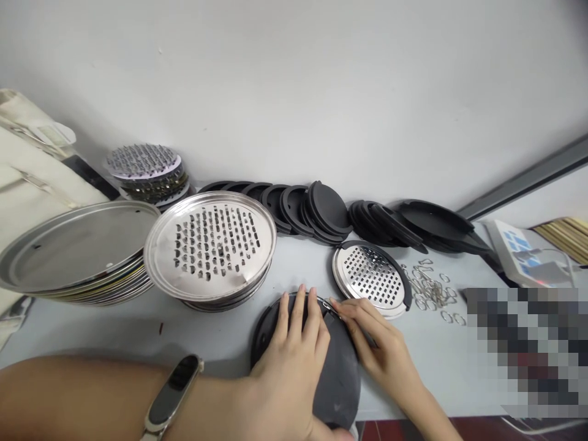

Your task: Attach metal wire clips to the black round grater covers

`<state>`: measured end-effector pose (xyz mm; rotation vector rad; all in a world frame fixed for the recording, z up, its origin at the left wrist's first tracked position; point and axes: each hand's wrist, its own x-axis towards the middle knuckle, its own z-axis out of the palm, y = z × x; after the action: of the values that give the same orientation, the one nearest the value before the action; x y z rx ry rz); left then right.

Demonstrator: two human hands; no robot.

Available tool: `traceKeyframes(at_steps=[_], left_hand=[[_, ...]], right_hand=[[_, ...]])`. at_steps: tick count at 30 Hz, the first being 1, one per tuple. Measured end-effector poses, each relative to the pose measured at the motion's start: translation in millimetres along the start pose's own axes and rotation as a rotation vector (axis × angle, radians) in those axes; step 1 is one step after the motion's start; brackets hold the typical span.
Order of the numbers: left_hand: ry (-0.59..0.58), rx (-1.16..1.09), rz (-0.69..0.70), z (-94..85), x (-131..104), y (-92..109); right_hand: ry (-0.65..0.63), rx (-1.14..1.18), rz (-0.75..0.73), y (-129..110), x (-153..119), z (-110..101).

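Left hand [290, 361] on matte black disc [339, 375]

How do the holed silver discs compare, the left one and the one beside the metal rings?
The left disc looks wider; the right disc looks smaller. The left disc has a bare metal rim; the right disc has black edging. Both are round, shiny and perforated.

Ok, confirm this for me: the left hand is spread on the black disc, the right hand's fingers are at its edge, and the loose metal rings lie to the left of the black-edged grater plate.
Not quite: the head view shows the metal rings to the right of the grater plate. The left hand, right hand and black disc are as you said.
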<state>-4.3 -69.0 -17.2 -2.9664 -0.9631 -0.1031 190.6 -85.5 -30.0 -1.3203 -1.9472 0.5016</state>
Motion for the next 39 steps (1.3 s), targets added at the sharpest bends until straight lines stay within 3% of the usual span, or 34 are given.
traceKeyframes(at_steps=[6,15,23,39], left_hand=[[0.018,-0.013,0.012,1.8,0.6,-0.1],[-0.053,-0.082,0.019,-11.3,2.4,-3.6],[-0.039,-0.043,0.009,-3.7,1.2,-0.8],[-0.094,-0.061,0.044,-15.5,4.1,-4.6]], right_hand=[[-0.01,0.013,0.009,0.1,0.4,-0.8],[-0.021,0.017,-0.004,0.7,-1.6,-2.2],[-0.02,0.016,-0.016,-0.7,-1.0,-3.2],[-0.029,0.048,-0.002,1.9,-1.0,-3.9]])
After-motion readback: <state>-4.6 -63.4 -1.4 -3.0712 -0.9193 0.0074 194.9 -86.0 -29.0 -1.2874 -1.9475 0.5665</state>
